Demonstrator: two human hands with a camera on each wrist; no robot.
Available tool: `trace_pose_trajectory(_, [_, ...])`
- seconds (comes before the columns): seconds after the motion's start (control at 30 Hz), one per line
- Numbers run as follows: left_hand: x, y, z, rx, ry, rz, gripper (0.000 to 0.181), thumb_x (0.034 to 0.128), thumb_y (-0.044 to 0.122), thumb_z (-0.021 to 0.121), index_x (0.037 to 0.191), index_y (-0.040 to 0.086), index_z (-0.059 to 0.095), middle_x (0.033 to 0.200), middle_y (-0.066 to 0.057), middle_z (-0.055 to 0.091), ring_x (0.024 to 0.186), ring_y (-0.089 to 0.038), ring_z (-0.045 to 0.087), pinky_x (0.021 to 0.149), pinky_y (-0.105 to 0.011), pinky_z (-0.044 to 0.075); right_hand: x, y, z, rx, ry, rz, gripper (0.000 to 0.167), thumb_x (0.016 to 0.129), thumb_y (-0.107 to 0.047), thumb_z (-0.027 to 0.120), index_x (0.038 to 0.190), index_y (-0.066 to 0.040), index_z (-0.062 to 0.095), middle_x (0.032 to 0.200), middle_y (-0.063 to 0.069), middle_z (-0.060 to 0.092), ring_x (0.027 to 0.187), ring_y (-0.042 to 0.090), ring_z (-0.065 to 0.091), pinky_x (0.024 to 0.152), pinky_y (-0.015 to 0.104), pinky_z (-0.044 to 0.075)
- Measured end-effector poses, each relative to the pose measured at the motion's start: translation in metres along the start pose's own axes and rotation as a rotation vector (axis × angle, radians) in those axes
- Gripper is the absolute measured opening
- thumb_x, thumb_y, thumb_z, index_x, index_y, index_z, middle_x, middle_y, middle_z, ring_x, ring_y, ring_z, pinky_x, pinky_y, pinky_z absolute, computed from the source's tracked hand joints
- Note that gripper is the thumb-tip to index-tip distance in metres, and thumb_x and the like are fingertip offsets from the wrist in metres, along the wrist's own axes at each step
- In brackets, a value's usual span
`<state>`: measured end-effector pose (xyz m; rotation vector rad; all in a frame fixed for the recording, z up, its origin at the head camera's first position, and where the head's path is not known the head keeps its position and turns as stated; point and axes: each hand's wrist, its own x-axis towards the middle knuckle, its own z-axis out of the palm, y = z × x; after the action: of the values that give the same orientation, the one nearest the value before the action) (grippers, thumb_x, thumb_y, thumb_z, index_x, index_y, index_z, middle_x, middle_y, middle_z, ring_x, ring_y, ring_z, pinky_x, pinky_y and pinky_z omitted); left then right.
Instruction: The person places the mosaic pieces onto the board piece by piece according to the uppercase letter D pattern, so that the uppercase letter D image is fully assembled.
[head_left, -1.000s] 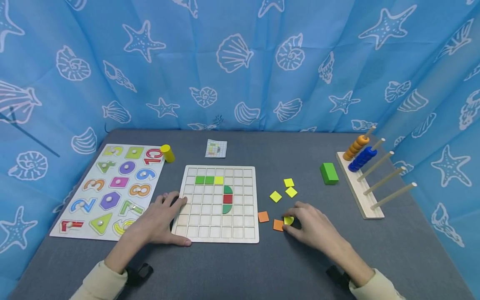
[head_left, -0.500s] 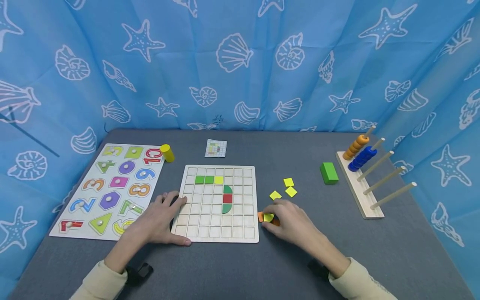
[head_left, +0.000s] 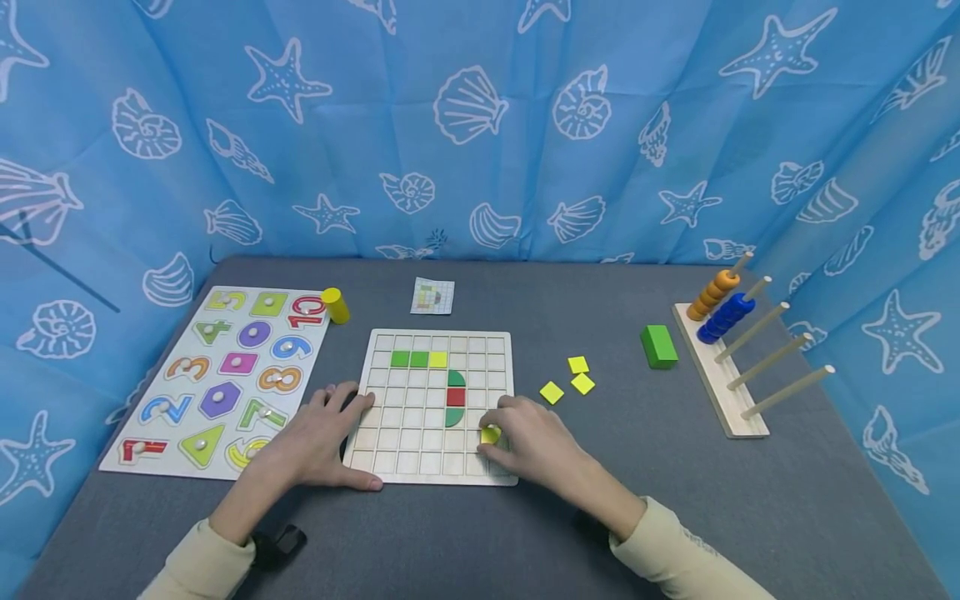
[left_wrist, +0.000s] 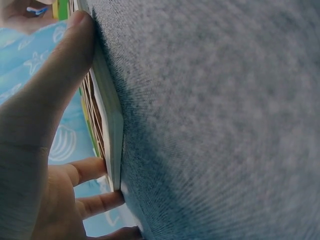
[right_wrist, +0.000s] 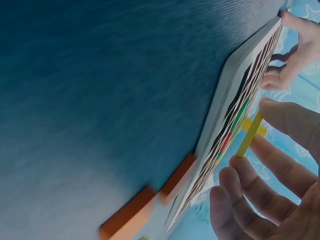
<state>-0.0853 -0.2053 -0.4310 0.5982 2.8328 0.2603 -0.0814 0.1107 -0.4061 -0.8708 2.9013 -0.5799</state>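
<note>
A pale wooden grid board (head_left: 407, 439) lies on the table. It bears two light green tiles (head_left: 409, 359), a yellow tile (head_left: 437, 360), a red square tile (head_left: 456, 397) and two dark green curved tiles (head_left: 454, 417). My left hand (head_left: 318, 442) rests at its front left corner, thumb along the front edge and fingers touching the left side. Over the right part of the board, my right hand (head_left: 536, 437) pinches a yellow tile (right_wrist: 250, 135) between thumb and fingers. In the right wrist view this tile is tilted and apart from the board.
Three yellow tiles (head_left: 581, 384) lie right of the board. Two orange tiles (right_wrist: 127, 217) are hidden by my right hand in the head view. A pattern card (head_left: 432, 297), number puzzle (head_left: 217, 367), yellow cylinder (head_left: 336, 306), green block (head_left: 659, 347) and bead abacus (head_left: 722, 371) stand around.
My right hand has moved left with the yellow tile, from beside the orange tiles to over the board's right part. The left hand has stayed at the board's corner.
</note>
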Motion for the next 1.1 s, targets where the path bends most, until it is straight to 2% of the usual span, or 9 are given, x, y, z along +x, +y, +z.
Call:
trace_pose_trajectory(0.33, [0.0,0.0,0.0,0.007,0.014,0.015,0.117,0.0628,0.082,0.077,0.149,0.009,0.047,0.151,-0.025,0.043,0.131,-0.054,0.047,0.098,-0.067,0.048,0.02,-0.019,0.011,0.05,-0.022,-0.045,0.02,0.083,-0.024,0.086,0.097,-0.011,0.081,0.086,0.001,0.071,0.072,0.012,0.055,0.054,0.02,0.039])
trace_pose_trajectory(0.63, [0.001,0.0,0.001,0.014,0.001,0.0,0.119,0.0618,0.086,0.075,0.15,0.01,0.047,0.151,-0.024,0.044,0.13,-0.052,0.048,0.098,-0.066,0.048,0.033,-0.03,0.023,0.024,-0.055,-0.071,0.02,0.083,-0.028,0.085,0.097,-0.014,0.081,0.087,-0.003,0.075,0.073,0.011,0.056,0.054,0.021,0.038])
trace_pose_trajectory(0.87, [0.0,-0.001,0.0,0.014,0.003,0.007,0.119,0.0619,0.086,0.075,0.149,0.01,0.047,0.151,-0.024,0.044,0.128,-0.051,0.049,0.097,-0.065,0.049,0.04,-0.04,0.029,-0.034,-0.072,-0.081,0.017,0.084,-0.029,0.084,0.094,-0.016,0.08,0.08,-0.003,0.066,0.071,0.009,0.05,0.05,0.021,0.034])
trace_pose_trajectory(1.1, [0.001,-0.001,0.001,0.013,0.011,0.015,0.119,0.0616,0.086,0.074,0.149,0.01,0.047,0.15,-0.024,0.044,0.127,-0.051,0.049,0.096,-0.065,0.049,0.046,-0.047,0.032,-0.083,-0.039,-0.075,0.017,0.083,-0.031,0.085,0.092,-0.017,0.08,0.075,-0.004,0.063,0.065,0.007,0.045,0.049,0.02,0.032])
